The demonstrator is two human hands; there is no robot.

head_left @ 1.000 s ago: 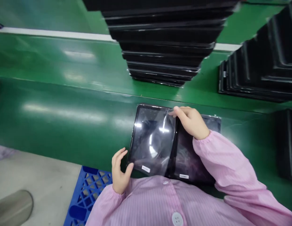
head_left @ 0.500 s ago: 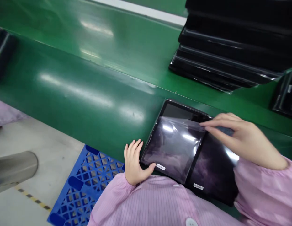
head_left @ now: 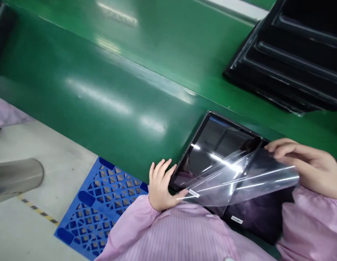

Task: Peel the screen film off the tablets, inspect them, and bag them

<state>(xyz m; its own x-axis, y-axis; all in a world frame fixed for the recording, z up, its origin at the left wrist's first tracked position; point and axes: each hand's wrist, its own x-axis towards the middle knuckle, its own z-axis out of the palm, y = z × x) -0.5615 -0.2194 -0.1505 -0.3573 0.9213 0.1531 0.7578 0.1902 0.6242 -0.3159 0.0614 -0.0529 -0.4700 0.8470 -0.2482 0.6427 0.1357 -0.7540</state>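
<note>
A tablet-like panel with a glossy black screen (head_left: pixel 211 141) lies on the green table near my body. Clear plastic film (head_left: pixel 255 181) is lifted from its upper part and slants across its lower part. My right hand (head_left: pixel 306 163) pinches the film's far right edge. My left hand (head_left: pixel 163 185) rests at the panel's near left corner, fingers spread, thumb by a small white label (head_left: pixel 194 193). A second dark panel (head_left: pixel 257 214) lies against the right side, partly under the film and my right arm, with its own white label (head_left: pixel 236 219).
Overlapping black panels in clear wrapping (head_left: pixel 287 69) lie at the back right of the green table (head_left: pixel 103 108). Below its front edge are a blue plastic pallet (head_left: pixel 103 206) and a metal cylinder (head_left: pixel 19 177). A pink sleeve (head_left: pixel 8 112) shows at far left.
My right hand has pulled the film up and to the right, baring the upper part of the screen. My left hand stays at the panel's corner. The view has shifted slightly.
</note>
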